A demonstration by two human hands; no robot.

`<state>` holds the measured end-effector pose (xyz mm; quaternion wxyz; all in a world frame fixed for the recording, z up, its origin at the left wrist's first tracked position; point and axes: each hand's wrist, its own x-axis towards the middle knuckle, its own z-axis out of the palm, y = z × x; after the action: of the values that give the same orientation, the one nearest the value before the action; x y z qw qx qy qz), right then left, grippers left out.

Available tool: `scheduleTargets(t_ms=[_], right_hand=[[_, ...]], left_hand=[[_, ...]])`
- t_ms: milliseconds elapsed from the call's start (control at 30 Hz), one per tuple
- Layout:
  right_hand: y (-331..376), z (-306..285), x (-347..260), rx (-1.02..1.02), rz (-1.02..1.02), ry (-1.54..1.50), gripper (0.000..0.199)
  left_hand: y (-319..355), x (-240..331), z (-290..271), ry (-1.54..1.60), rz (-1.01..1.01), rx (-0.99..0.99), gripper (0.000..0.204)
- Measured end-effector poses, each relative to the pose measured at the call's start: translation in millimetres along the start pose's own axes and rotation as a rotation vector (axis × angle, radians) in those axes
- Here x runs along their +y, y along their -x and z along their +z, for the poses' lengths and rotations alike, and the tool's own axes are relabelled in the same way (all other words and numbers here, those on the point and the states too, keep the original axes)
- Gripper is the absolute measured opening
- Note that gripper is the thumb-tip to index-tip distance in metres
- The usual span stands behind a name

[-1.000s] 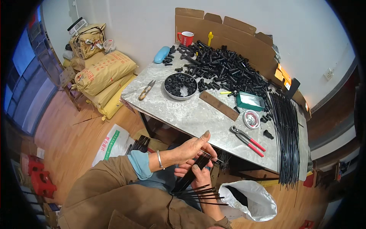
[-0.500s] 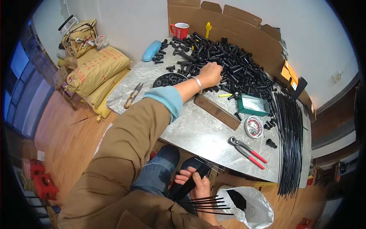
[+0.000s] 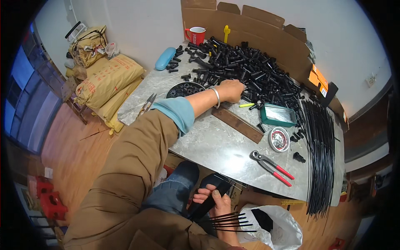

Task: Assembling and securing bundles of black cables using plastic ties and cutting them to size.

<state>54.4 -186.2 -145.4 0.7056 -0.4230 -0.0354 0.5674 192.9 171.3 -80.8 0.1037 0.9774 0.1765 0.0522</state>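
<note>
My left hand (image 3: 231,91) reaches over the table to the near edge of a heap of black bolt-like plastic parts (image 3: 260,68). Its fingers are closed and point down; whatever they pinch is hidden. Low in front of my lap, my right hand (image 3: 217,199) curls round a dark flat bundle (image 3: 212,183). Several thin black rods (image 3: 233,221) fan out to the right beside that wrist. Close to my left wrist stand a round tray of small black rings (image 3: 183,88) and a brown bar (image 3: 237,124) lying flat on the metal tabletop (image 3: 200,143).
Red-handled pincers (image 3: 271,168), a small round bowl (image 3: 278,139) and a green box (image 3: 278,115) are on the right. Long black rods (image 3: 321,154) overhang the table's right end. Scissors (image 3: 146,104) and a blue case (image 3: 166,58) lie left. A white bag (image 3: 287,225) stands below.
My left hand has come slightly nearer along the heap's edge, with the fingers lower and more turned down. My right hand keeps its hold on the dark bundle.
</note>
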Motion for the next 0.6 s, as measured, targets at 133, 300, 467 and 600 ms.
scheduleTargets(t_ms=[133, 300, 467, 600], right_hand=[[10, -9, 5, -0.065, -0.033, -0.024, 0.037], [11, -8, 2, -0.136, -0.048, -0.066, 0.032], [16, 5, 6, -0.048, -0.162, -0.005, 0.024], [15, 15, 9, -0.062, -0.171, -0.063, 0.017]], left_hand=[[7, 13, -6, 0.029, 0.069, 0.114, 0.026], [74, 46, -49, 0.925, -0.008, -0.196, 0.028], [178, 78, -38, 0.764, 0.164, -0.163, 0.033], [249, 66, -13, 0.902, -0.011, -0.26, 0.025]])
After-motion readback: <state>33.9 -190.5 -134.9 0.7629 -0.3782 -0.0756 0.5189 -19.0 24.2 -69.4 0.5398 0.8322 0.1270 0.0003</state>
